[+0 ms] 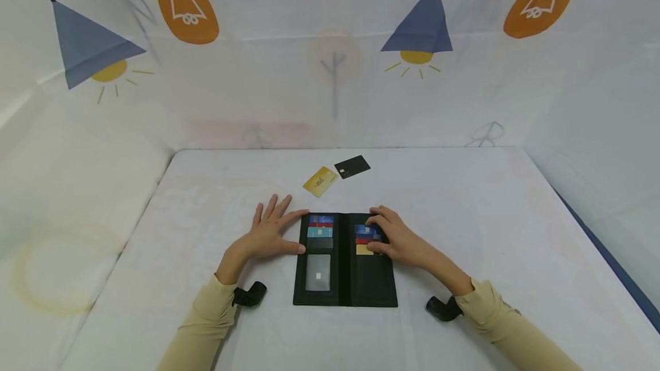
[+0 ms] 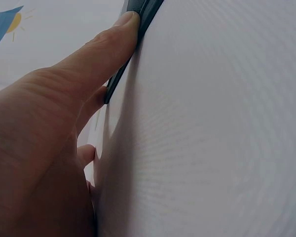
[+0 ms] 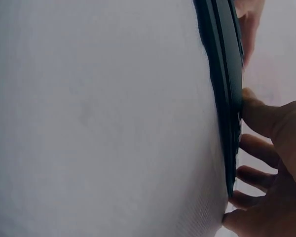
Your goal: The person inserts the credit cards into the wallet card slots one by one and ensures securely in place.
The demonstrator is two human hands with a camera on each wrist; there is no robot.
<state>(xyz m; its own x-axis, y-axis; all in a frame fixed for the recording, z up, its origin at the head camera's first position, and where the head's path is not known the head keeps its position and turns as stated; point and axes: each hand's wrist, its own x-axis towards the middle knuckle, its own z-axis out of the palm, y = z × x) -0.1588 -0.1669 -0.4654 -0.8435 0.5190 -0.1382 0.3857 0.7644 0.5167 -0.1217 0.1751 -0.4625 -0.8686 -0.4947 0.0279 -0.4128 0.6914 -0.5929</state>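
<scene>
A black bifold wallet (image 1: pixel 373 285) lies spread open on the white table. Several cards show in stepped slots on both halves, and a clear window (image 1: pixel 318 272) sits low on the left half. My left hand (image 1: pixel 265 237) has its fingers spread, with thumb and index finger on the wallet's left edge; its thumb (image 2: pixel 113 37) presses that edge in the left wrist view. Over the right half, my right hand (image 1: pixel 402 240) touches the blue, red and yellow cards (image 1: pixel 363 239) with loosely bent fingers. In the right wrist view its thumb (image 3: pixel 259 111) and fingertips rest along the wallet.
Beyond the wallet lie a gold card (image 1: pixel 320 181) and a black card (image 1: pixel 353 166), close beside each other. Black wrist cameras (image 1: pixel 250 294) hang at both cuffs. White cloth walls (image 1: pixel 258 90) printed with lamps and bulbs surround the table (image 1: pixel 464 188) at the back and sides.
</scene>
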